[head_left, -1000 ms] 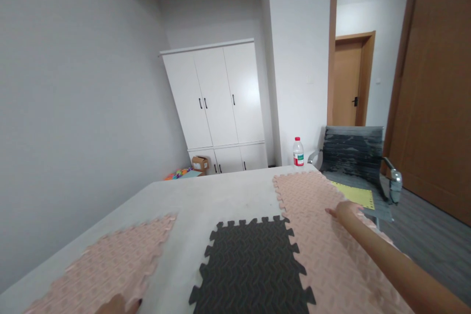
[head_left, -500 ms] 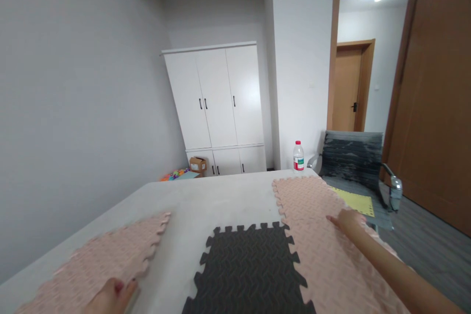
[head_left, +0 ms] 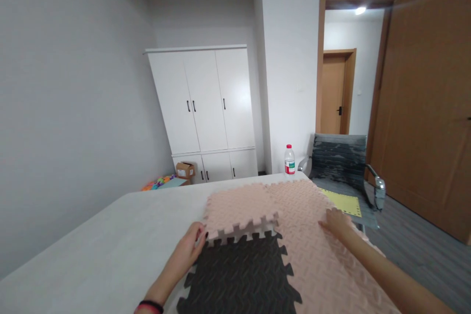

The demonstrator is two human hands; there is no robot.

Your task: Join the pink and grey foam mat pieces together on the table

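Note:
A loose pink foam mat tile with toothed edges is in my left hand, which is closed on its near left corner. This tile lies over the table just beyond a black foam mat tile, with a narrow gap between their teeth. Its right side reaches the long pink foam mat strip along the table's right side. I cannot tell whether those edges are locked. My right hand rests on that strip near its outer edge, thumb apart from the fingers; some fingertips are hidden.
A bottle with a red cap stands at the table's far right corner. Beyond the right edge is a chair with a yellow foam tile on its seat. A white cabinet and a cardboard box stand behind the white table.
My left hand has carried the loose pink tile from the table's left side to the spot beyond the black tile. My right hand stays on the pink strip. The view has shifted slightly.

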